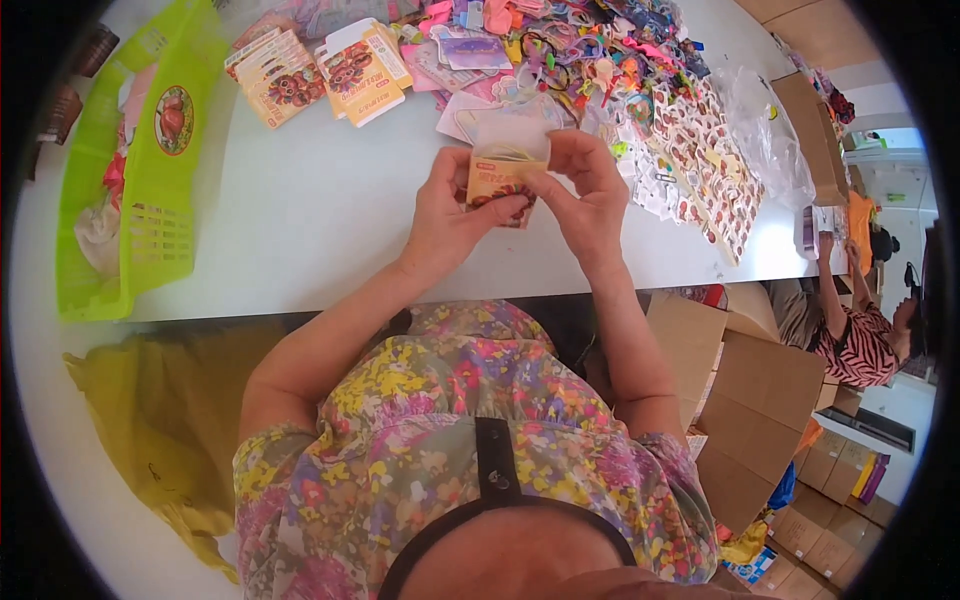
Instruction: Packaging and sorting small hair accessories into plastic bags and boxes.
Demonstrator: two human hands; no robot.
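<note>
box [494,181]: small, yellow-orange, held upright or nearly so above the tabletop [290,205], near its front edge. top open, white flap raised on the far side; pale contents visible at the mouth, kind unclear.

left hand [447,197]: fingers curled in round the left side of the box, thumb laid across the lower front face. right hand [585,190]: thumb pressed to the front face at right, fingers bent about the right side and the raised flap. both sets of fingers closed to the width of the box; fingertips behind it hidden.

left of the box and beyond it: two groups of yellow cartons, one fanned in a row [283,85], the other a looser stack [365,75]. farther left, a lime-green basket [150,185] with pale and red items inside.

directly beyond the box: flat printed cards [475,55], overlapping. beyond and to the right: a heap of small coloured trinkets [600,55]. right of the box: a spread of brown-and-white stickers [705,160], with a clear plastic bag [775,150] just past it.

well to the right of the box: a co-worker [865,345] in a striped top, arms reaching to the tabletop.
</note>
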